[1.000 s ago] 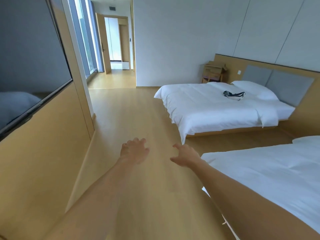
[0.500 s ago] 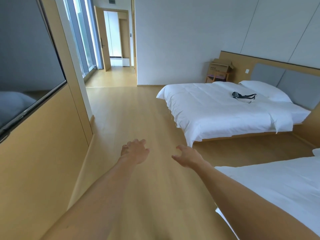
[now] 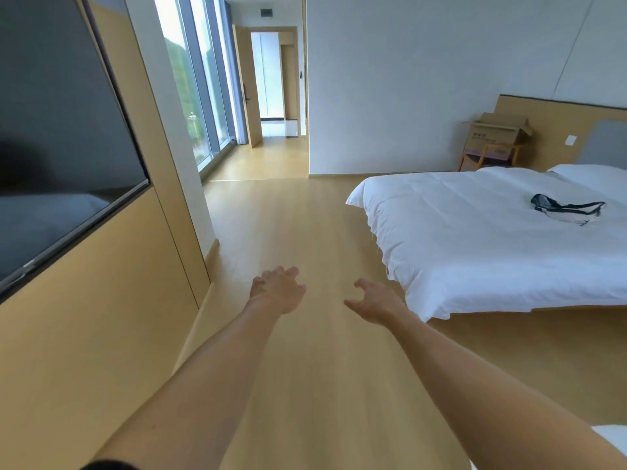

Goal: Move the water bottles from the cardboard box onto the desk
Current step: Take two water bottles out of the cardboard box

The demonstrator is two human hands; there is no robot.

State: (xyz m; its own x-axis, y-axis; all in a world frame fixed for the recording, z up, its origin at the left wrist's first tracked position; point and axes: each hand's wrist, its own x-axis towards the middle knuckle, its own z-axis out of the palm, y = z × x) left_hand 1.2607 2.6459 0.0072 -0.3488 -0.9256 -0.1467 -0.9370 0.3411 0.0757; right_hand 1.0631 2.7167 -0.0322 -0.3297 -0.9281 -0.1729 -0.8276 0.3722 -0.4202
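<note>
Both hands [image 3: 325, 296] empty, fingers seemingly slack

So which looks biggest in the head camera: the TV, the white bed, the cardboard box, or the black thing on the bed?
1. White bed
2. TV, cut off by the frame, so nearly a tie
3. Cardboard box, far away
4. Black thing on the bed

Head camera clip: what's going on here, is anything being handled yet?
Nothing is held. The left hand and right hand reach forward empty over the wooden floor. The cardboard box sits with flaps open on a chair beyond the bed. No bottles or desk are visible.
</note>
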